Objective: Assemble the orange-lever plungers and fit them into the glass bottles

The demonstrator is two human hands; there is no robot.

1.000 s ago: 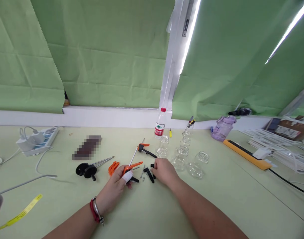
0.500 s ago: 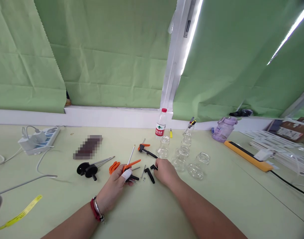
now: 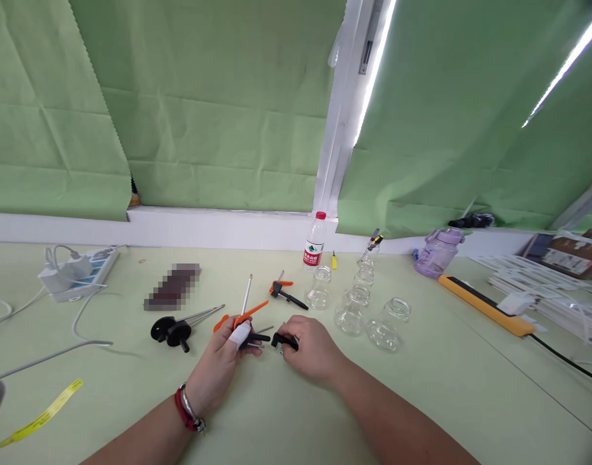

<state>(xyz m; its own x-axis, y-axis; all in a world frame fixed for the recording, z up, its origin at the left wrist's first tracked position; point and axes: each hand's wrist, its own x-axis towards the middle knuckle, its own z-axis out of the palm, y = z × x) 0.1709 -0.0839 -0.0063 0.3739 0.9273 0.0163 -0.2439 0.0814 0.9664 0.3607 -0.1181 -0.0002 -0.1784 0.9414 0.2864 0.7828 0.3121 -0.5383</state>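
My left hand (image 3: 221,352), with a white wrap on its thumb, is closed around a black part with an orange lever (image 3: 254,312) and a metal rod pointing up and away. Its black end points right. Just right of it, my right hand (image 3: 311,345) pinches a small black elbow-shaped piece (image 3: 279,340). The two pieces are close together; whether they touch is hard to see. Behind my hands lies another black part with an orange lever (image 3: 285,292). Beside my left hand, another orange piece (image 3: 220,322) is partly hidden.
Black disc-shaped parts with metal rods (image 3: 179,334) lie on the left. Clear glass bottles (image 3: 352,318) stand at right, with a red-capped water bottle (image 3: 314,248) behind. A purple jug (image 3: 438,253) and orange power strip (image 3: 484,307) are farther right; a white power strip (image 3: 75,284) sits left.
My right hand has moved left and nearer, bringing a black elbow piece toward my left hand. The left hand has shifted slightly left, tilting the orange-levered part.
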